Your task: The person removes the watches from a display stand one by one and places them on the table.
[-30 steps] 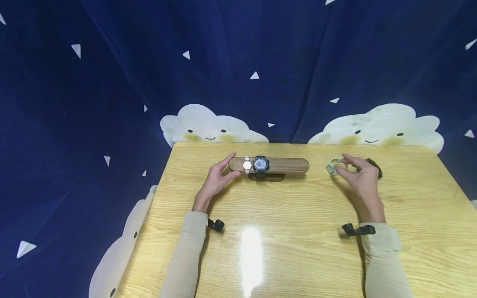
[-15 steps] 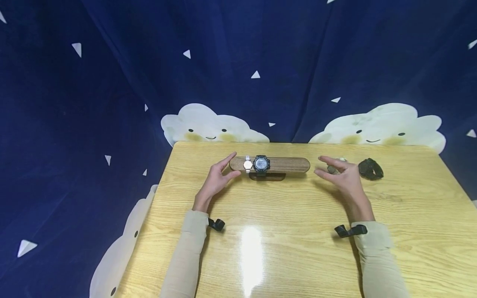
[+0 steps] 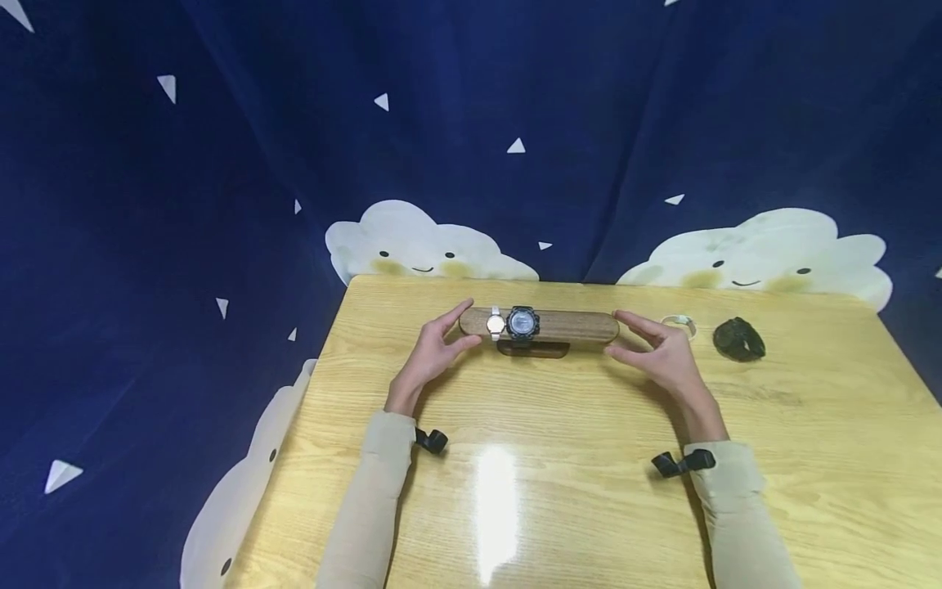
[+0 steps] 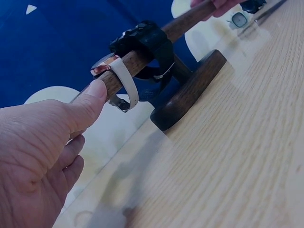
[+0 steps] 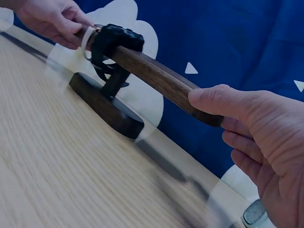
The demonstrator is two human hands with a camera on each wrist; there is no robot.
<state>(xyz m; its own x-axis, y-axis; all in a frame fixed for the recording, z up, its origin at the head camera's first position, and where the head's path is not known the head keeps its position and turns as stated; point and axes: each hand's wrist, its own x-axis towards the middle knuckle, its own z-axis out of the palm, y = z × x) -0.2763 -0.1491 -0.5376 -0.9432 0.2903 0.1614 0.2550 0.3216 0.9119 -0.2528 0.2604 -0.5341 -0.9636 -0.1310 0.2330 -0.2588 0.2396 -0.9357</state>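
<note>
A dark wooden watch stand [image 3: 577,326] has a long bar on a short post and an oval base [image 4: 190,92]. My left hand [image 3: 432,350] grips the bar's left end between thumb and fingers. At the right end, my right hand [image 3: 666,352] holds the bar the same way, its thumb along the near side in the right wrist view. Strapped round the bar near the left hand is a small watch with a white band [image 4: 124,80] and a rose-gold case. Beside it sits a bulky black watch [image 3: 523,324].
On the table [image 3: 574,458], right of the right hand, lies a pale watch [image 3: 680,324] with a squarish face. Further right is a dark, coiled watch [image 3: 739,339]. A navy curtain [image 3: 471,123] with white clouds hangs behind the table's back edge.
My right hand has let go of the pale watch on the table and moved left to the stand's right end, which it now holds. The left hand stays at the left end.
</note>
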